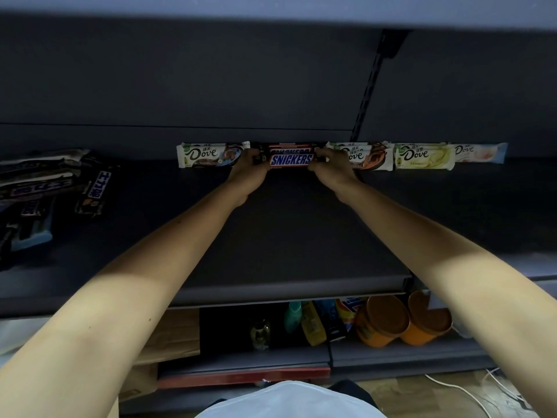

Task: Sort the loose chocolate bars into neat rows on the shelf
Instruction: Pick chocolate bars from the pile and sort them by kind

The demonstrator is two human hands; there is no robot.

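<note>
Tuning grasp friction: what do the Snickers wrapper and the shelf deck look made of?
Snickers bar: looks like thin glossy plastic film, judging by its sheen and printed logo; both hands grip its ends. Shelf: probably painted metal with a dark matte finish; flat, even surface with a thin rolled front lip, though the dim light leaves it open.

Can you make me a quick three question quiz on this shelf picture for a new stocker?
1. True or false: both hands, left and right, grip the Snickers bars at the ends.
2. Which lies immediately to the right of the Snickers bars? A) the pale green Dove bar B) the brown Dove bars C) the loose pile
3. Fill in: the unsorted loose pile lies at the ____ end of the shelf.

Key: 1 true; 2 B; 3 left.
</note>
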